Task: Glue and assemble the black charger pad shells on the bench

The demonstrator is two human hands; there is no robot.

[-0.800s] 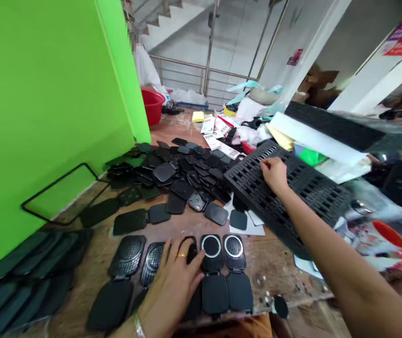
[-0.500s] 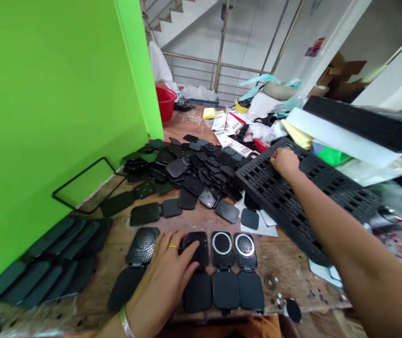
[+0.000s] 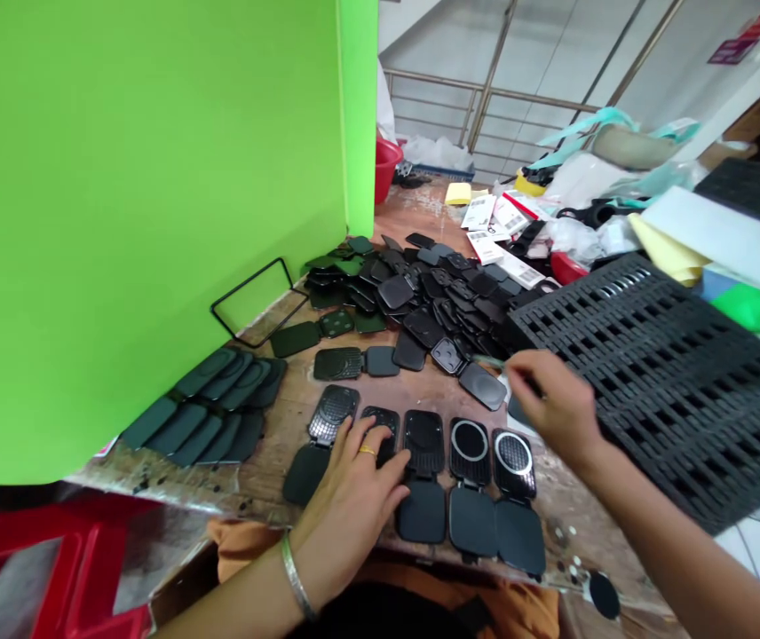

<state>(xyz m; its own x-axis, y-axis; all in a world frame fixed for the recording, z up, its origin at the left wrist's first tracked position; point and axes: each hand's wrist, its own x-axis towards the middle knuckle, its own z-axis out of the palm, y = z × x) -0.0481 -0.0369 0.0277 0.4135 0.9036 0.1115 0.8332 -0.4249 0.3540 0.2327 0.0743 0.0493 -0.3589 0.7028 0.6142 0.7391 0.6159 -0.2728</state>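
In front of me stands a row of black hinged double plates, opened out, their upper halves textured. The two at the right, a hinged plate (image 3: 470,450) and its neighbour (image 3: 514,463), each bear a pale ring. My left hand (image 3: 360,479), fingers spread, rests over the second plate (image 3: 380,424) from the left and partly hides it. My right hand (image 3: 553,399) is closed in a pinch on a thin ring (image 3: 487,361), seen nearly edge-on, just left of the black slotted foam tray (image 3: 673,373). Silvery edges show in one far slot of that tray.
A heap of black plates (image 3: 407,293) lies behind the row. Overlapping finished-looking plates (image 3: 200,430) lie left, near a black wire frame (image 3: 260,302) and a green panel (image 3: 154,222). Labels (image 3: 486,231) and plastic bags (image 3: 576,240) are behind; a black disc (image 3: 603,595) lies at the front edge.
My right hand has left the foam tray and come left and nearer, now with the thin ring. My left hand stays over the plates, its fingers shifted slightly. The view has turned left.
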